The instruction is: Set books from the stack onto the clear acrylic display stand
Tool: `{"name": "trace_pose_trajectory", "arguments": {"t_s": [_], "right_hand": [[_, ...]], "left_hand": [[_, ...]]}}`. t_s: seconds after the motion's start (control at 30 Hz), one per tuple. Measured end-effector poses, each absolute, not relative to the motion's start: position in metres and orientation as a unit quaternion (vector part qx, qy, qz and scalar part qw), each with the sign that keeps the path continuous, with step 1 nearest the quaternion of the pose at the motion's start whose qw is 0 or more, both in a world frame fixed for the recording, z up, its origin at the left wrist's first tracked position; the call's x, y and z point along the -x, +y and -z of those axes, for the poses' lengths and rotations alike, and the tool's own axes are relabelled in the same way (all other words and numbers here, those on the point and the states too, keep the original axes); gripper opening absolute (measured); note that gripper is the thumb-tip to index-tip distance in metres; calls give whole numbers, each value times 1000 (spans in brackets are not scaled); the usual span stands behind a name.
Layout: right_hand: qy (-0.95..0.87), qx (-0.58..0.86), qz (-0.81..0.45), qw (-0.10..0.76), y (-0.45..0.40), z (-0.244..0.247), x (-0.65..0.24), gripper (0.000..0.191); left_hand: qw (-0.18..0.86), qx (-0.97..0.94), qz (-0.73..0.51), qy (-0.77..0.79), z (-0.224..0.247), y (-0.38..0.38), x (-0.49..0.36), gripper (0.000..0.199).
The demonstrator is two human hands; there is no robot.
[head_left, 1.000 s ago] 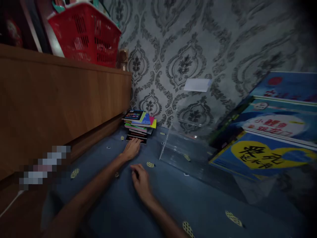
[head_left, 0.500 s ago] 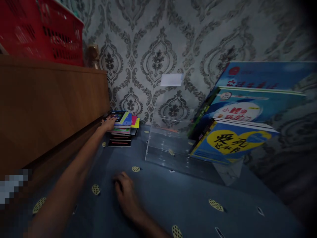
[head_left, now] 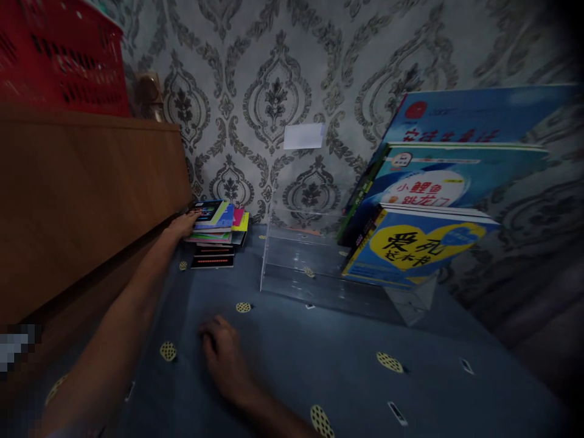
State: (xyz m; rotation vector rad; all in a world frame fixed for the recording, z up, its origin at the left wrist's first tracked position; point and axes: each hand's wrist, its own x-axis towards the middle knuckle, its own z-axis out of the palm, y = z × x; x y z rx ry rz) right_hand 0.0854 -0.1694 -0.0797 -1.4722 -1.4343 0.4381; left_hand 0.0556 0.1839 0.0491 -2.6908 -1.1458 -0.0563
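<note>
At the far left of the table, my left hand (head_left: 183, 224) reaches to a stack of books (head_left: 212, 236). Its fingers lie stretched over the left edge of the top book (head_left: 210, 210), which has a dark picture and a blue and green cover. Whether the thumb goes beneath it is hidden. Nearer to me, my right hand (head_left: 227, 360) is low over the patterned cloth, loosely curled, thumb apart from the fingers, with no object visible in it. Right of the stack stands a clear stepped display rack (head_left: 287, 267).
Leaning in the rack's right part are a yellow-and-blue book (head_left: 413, 249), a teal book (head_left: 493, 176) and a tall blue book (head_left: 497, 112). A wooden cabinet (head_left: 91, 201) borders the left side, with a red basket (head_left: 86, 79) on top. Patterned wallpaper (head_left: 276, 91) is behind.
My left hand has slid left from the top book's cover to its left edge. The whole view has shifted slightly; my right hand stays low over the cloth, loosely curled.
</note>
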Motion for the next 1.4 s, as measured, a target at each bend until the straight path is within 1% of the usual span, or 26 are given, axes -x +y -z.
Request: {"name": "trace_pose_trajectory", "arguments": {"t_s": [0.27, 0.43, 0.57, 0.8, 0.93, 1.0, 1.07, 1.17, 1.2, 1.27, 1.33, 1.4], "right_hand": [[-586, 611, -170, 503, -168, 86, -86, 28], [-595, 613, -182, 488, -169, 78, -86, 28], [-599, 602, -183, 496, -169, 74, -87, 30], [-592, 586, -188, 521, -167, 80, -89, 31], [-545, 572, -204, 577, -165, 85, -92, 24], [-497, 548, -248, 625, -161, 85, -94, 21], [-411, 512, -317, 684, -155, 84, -97, 29], [-242, 439, -416, 758, -147, 79, -107, 50], [-198, 413, -443, 771, -146, 76, -112, 54], [-144, 366, -486, 780, -145, 71, -122, 55], [-131, 349, -507, 777, -149, 69, -129, 51], [-144, 376, -496, 770, -155, 70, -133, 43]], "left_hand": [[143, 911, 19, -387, -56, 159, -46, 60], [162, 917, 12, -363, -66, 136, -46, 49], [172, 927, 14, -333, -69, 111, -54, 46], [182, 934, 20, -307, -56, 58, -51, 50], [184, 937, 19, -298, -48, 29, -31, 57], [186, 938, 17, -291, -45, 14, -19, 59], [186, 940, 12, -285, -41, -1, -7, 60], [182, 943, 13, -278, -31, -27, 13, 62], [180, 944, 16, -276, -26, -36, 20, 62], [171, 949, 22, -263, -12, -56, 36, 60], [155, 959, 30, -233, 6, -76, 53, 58], [133, 969, 50, -200, 22, -94, 68, 51]]}}
